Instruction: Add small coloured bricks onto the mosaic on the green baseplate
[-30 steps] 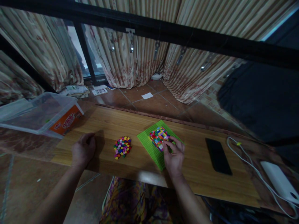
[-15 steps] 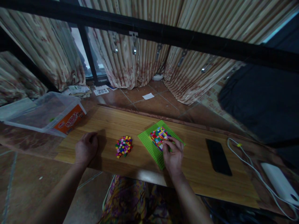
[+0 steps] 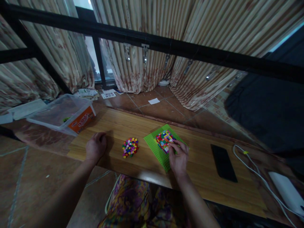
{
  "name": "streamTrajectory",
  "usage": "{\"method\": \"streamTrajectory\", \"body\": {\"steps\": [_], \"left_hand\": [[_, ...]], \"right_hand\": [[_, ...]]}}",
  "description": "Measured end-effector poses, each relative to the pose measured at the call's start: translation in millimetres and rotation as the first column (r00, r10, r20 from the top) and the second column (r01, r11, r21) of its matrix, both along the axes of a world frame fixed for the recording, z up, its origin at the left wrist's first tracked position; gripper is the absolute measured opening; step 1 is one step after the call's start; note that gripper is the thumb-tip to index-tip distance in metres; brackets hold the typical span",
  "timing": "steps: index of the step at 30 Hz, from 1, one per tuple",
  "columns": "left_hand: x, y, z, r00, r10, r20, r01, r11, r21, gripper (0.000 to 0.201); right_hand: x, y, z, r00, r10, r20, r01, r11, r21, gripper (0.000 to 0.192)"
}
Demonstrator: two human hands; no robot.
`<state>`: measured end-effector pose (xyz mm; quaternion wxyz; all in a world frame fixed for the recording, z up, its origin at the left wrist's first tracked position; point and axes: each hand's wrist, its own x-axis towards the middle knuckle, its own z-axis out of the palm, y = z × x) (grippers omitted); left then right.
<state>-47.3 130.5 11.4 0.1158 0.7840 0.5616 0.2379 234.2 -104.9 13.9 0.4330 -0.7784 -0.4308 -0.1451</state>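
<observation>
A green studded baseplate (image 3: 155, 148) lies at an angle on the wooden board, with a block of multicoloured small toy bricks (image 3: 163, 138) covering its middle. My right hand (image 3: 178, 157) is over the baseplate's right side. Its thumb and forefinger pinch at the right edge of those bricks, on a small brick mostly hidden by the fingertips. To the left lies a loose pile of coloured bricks (image 3: 130, 147). My left hand (image 3: 95, 146) rests on the board left of the pile, fingers curled in, with nothing visible in it.
A clear plastic box (image 3: 51, 122) with an orange label stands at the far left. A black phone (image 3: 223, 162) lies right of the baseplate. Further right are a white cable (image 3: 253, 169) and a white power bank (image 3: 286, 191). The wooden board (image 3: 118, 122) ends close to my lap.
The view has shifted slightly, so everything appears a little further right. My right hand stays pinched at the brick block's right edge. My left hand keeps resting on the board.
</observation>
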Motion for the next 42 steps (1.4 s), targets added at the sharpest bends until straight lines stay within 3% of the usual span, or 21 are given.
{"method": "streamTrajectory", "body": {"steps": [3, 8, 11, 14, 17, 21, 29, 34, 42], "left_hand": [[0, 1, -0.7, 1.0, -0.005, -0.01, 0.005, 1.0, 0.004, 0.033], [1, 1, -2.0, 1.0, -0.001, -0.02, 0.001, 1.0, 0.015, 0.033], [2, 0, -2.5, 1.0, -0.006, -0.014, 0.006, 1.0, 0.023, 0.034], [3, -1, -3.3, 1.0, 0.003, -0.012, -0.003, 1.0, 0.015, 0.034], [3, -1, -4.2, 1.0, 0.006, 0.001, -0.006, 1.0, 0.011, 0.033], [2, -1, -5.6, 1.0, -0.01, 0.016, 0.01, 1.0, -0.001, 0.031], [3, 0, -4.6, 1.0, -0.004, 0.016, 0.004, 1.0, -0.013, 0.03], [3, -1, -3.2, 1.0, -0.004, 0.007, 0.004, 1.0, -0.007, 0.031], [3, 1, -6.8, 1.0, 0.007, -0.002, -0.007, 1.0, 0.021, 0.029]], "right_hand": [[0, -3, 1.4, 0.999, 0.007, -0.046, -0.006, 1.0, 0.018, 0.018], [-12, -14, 6.4, 0.983, -0.042, -0.177, 0.074, 0.981, 0.179, 0.023], [-34, -19, 7.4, 0.98, 0.02, -0.199, 0.019, 0.981, 0.193, 0.019], [-65, -15, 5.1, 0.961, 0.175, -0.213, -0.155, 0.982, 0.106, 0.016], [-97, -3, -0.1, 0.92, 0.314, -0.234, -0.329, 0.944, -0.027, 0.018], [-121, 22, -8.0, 0.892, 0.394, -0.22, -0.427, 0.895, -0.131, 0.017], [-130, 57, -14.7, 0.921, 0.381, -0.082, -0.387, 0.872, -0.3, 0.007], [-129, 57, -15.6, 0.92, 0.391, -0.009, -0.372, 0.868, -0.33, 0.013], [-117, 43, -12.5, 0.936, 0.347, -0.057, -0.343, 0.867, -0.36, 0.016]]}}
